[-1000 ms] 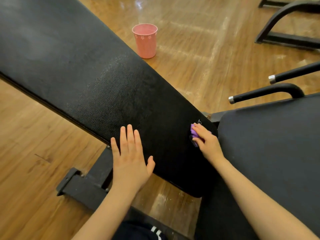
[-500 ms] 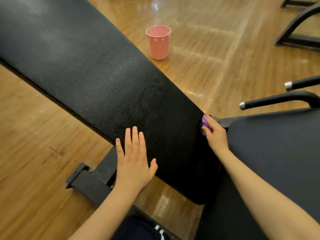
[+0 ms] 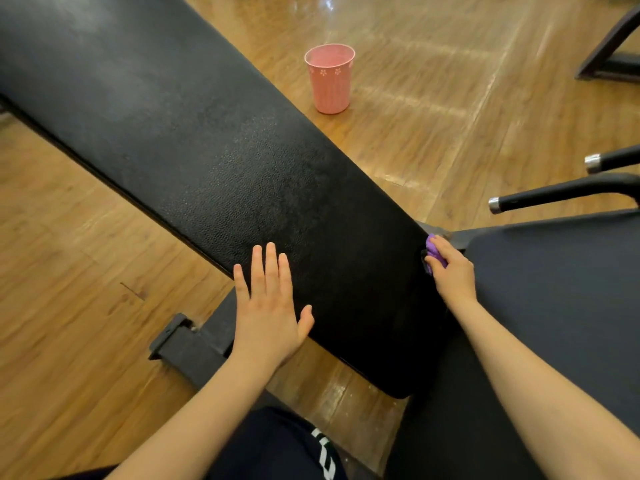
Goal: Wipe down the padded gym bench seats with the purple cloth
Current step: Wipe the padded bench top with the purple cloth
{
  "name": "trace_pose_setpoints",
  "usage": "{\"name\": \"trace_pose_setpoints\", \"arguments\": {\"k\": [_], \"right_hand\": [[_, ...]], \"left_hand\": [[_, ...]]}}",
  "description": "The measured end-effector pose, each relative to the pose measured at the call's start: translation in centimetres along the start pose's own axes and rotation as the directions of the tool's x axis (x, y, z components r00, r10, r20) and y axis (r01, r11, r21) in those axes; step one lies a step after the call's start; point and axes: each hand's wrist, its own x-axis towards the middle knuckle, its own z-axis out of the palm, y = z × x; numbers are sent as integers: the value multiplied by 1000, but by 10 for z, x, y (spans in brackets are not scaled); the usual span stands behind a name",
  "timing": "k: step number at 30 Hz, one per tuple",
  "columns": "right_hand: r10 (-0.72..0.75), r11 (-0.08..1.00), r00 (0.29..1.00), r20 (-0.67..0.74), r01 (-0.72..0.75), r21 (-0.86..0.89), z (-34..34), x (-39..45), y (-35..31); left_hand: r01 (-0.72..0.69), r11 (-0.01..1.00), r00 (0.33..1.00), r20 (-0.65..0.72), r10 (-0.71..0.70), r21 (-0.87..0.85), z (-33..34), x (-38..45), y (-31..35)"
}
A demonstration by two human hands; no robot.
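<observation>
A long black padded bench pad [image 3: 194, 140] runs diagonally from the upper left down to the lower middle. My left hand [image 3: 270, 306] lies flat on its near edge, fingers straight. My right hand [image 3: 453, 271] grips a bunched purple cloth [image 3: 433, 252] and holds it against the pad's right edge, at the gap beside a second black seat pad [image 3: 554, 299]. Most of the cloth is hidden inside the fist.
A pink plastic cup [image 3: 330, 77] stands on the wooden floor [image 3: 433, 126] beyond the bench. Two black handle bars [image 3: 561, 192] with silver caps stick out at the right. The bench's black metal foot [image 3: 180, 344] lies on the floor below my left hand. Another frame base [image 3: 609, 57] is at the top right.
My right hand with the cloth has slid from the pad's top surface to its right edge at the gap. The left hand has stayed flat on the pad. The view shifted slightly.
</observation>
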Motion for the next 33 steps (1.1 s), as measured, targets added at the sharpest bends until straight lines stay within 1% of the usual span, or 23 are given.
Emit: {"name": "trace_pose_setpoints", "arguments": {"k": [4,10,14,18,21,25,30,33], "right_hand": [[36,999,997,-69,-34,31,9,-8,-3],[36,999,995,-91,-34,28,21,-44,-2],[49,998,991,-128,-43,50,37,-80,-8],[101,993,983,-156,-91,70,49,-107,-16],[127,990,975,-181,-114,79,55,-121,-22],[188,980,958,-218,-169,104,62,-133,-28],[240,969,936,-258,-214,124,74,-160,-38],[249,968,939,-239,-230,106,81,-181,-39]], "left_hand": [[2,1000,1000,23,-3,9,-2,1,1],[-19,999,1000,-6,19,50,1,-1,0],[-26,999,1000,-9,26,29,-1,-1,-2],[-43,999,999,18,43,17,-2,-1,-3],[-62,998,998,12,62,13,0,0,-3],[-150,989,988,-20,150,-7,5,2,-6],[-290,956,957,-13,290,-50,5,10,-15],[-329,942,944,-5,329,-63,5,11,-19]]}}
